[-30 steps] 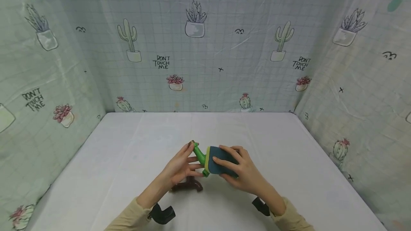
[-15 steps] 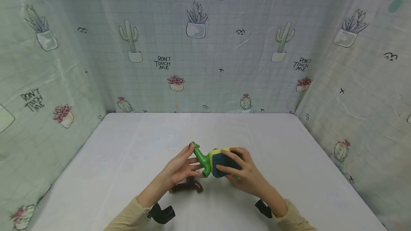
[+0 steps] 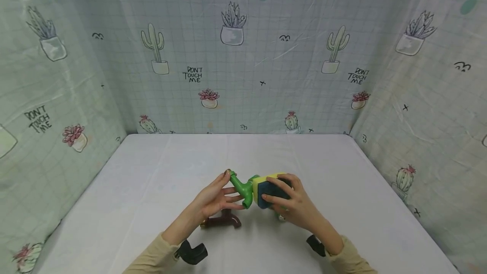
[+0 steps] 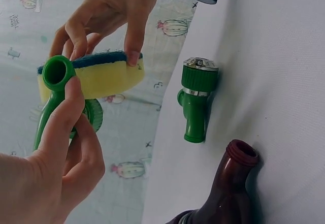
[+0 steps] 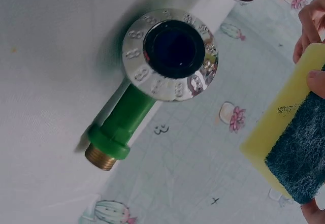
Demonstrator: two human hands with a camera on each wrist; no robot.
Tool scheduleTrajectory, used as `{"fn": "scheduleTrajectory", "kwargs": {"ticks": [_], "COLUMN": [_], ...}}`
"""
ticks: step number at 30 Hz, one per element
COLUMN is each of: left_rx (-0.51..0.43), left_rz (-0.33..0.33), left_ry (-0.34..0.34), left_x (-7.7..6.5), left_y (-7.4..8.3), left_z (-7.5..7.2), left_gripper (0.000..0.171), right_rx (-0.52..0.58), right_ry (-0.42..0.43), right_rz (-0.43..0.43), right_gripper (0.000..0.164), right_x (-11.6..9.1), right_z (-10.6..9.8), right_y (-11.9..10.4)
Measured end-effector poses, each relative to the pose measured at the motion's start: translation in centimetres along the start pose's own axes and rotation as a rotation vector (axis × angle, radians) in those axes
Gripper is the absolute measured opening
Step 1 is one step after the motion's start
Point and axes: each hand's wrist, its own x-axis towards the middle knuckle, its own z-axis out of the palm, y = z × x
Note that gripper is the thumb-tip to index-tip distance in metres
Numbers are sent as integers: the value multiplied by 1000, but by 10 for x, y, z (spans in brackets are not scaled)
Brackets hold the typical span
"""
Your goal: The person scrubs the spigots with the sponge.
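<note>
A green plastic tap (image 3: 243, 189) is held above the table by my left hand (image 3: 213, 201), which pinches one end between thumb and fingers. In the left wrist view its round open mouth (image 4: 57, 73) points at the camera. My right hand (image 3: 296, 206) grips a sponge (image 3: 271, 193), yellow with a dark blue-green scouring side, right beside the tap. Whether the two touch is hard to tell. Below, a second green tap (image 4: 197, 104) rests on the table; its silver-topped knob (image 5: 170, 54) and brass thread (image 5: 100, 158) show in the right wrist view.
A dark brown tap (image 3: 224, 220) lies on the white table (image 3: 171, 160) just below my left hand. Black wrist camera mounts (image 3: 192, 253) hang under both forearms. Cloth printed with cacti (image 3: 232, 75) walls the table's back and sides.
The sponge has shifted slightly right and turned, so its yellow side shows more along the top. The held green tap has turned a little; my left hand stays nearly in place.
</note>
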Motion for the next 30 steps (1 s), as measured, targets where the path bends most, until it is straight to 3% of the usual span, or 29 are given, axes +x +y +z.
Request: {"fn": "scheduleTrajectory", "kwargs": {"ticks": [6,14,19,25,30], "left_rx": [1,-10,2,22,58], "left_rz": [9,11,16,8,-2], "left_ry": [10,8,-8,-38,17], "left_x": [1,2,2,4,11], "left_y": [1,0,1,0,-2], "left_z": [-1,-3,-3,-2,1], "left_gripper": [41,44,46,49,46], "right_rx": [-4,6,39,232,296], "right_ry": [-1,-62,-68,-58,-33], "right_rz": [17,86,155,288,335], "right_gripper": [24,60,55,32,36], "right_x": [-8,-12,-16,-19,-16], "right_z": [-2,-3,-4,-2,-1], "right_y": [8,12,16,14,11]}}
